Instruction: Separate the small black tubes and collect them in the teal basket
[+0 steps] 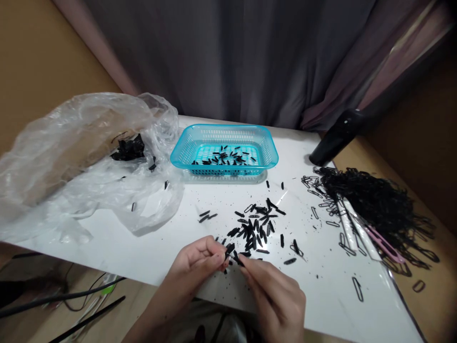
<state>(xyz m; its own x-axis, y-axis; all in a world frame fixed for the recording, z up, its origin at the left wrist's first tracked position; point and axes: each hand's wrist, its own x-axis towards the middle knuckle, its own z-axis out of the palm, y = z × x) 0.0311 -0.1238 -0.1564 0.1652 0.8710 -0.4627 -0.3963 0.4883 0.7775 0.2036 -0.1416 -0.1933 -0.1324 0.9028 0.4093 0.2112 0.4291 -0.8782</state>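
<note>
A crumpled clear plastic bag (82, 157) is lying on the left of the white bench (117, 247), some black bits sitting inside it. A black cylinder (335, 136) is resting at the far right edge, and a grey curtain (232, 57) is hanging behind the bench.

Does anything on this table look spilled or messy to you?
Yes. Tiny black specks dot the white table like spilled crumbs, small black pieces lie scattered outside the blue basket, and black loops sprawl in a tangle at the right edge.
</note>
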